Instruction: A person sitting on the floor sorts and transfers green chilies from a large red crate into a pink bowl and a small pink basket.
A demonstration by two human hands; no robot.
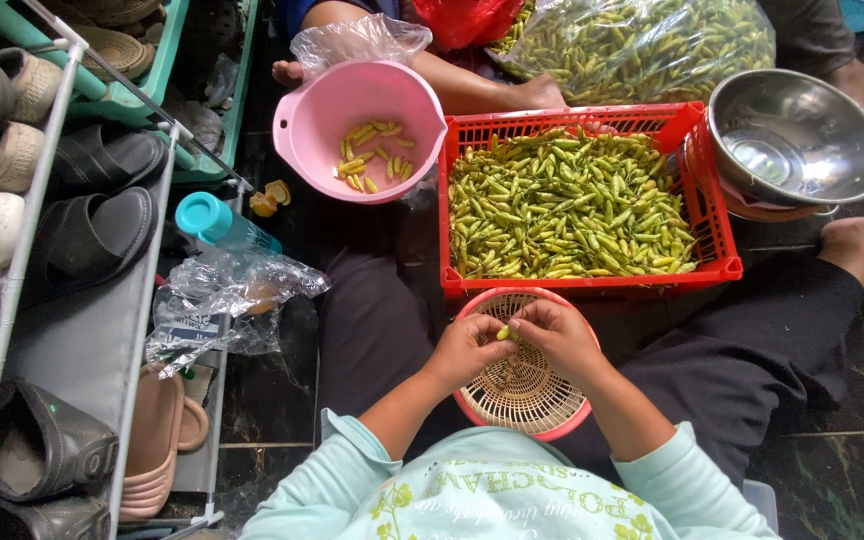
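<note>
My left hand [467, 348] and my right hand [555, 333] meet over a small pink-rimmed woven basket [522, 400] in my lap. Together they pinch one small green chili [503, 332] between the fingertips. Just beyond the basket sits a red plastic crate [717, 240] heaped with green chilies [567, 205]. A pink bowl [312, 125] holding a few yellowish chilies stands to the crate's left.
A steel bowl [802, 140] rests at the crate's right corner. A large clear bag of chilies [642, 45] lies behind, beside another person's arm [472, 90] and foot [862, 245]. A shoe rack [42, 250], a teal-capped bottle [217, 222] and crumpled plastic [222, 300] line the left.
</note>
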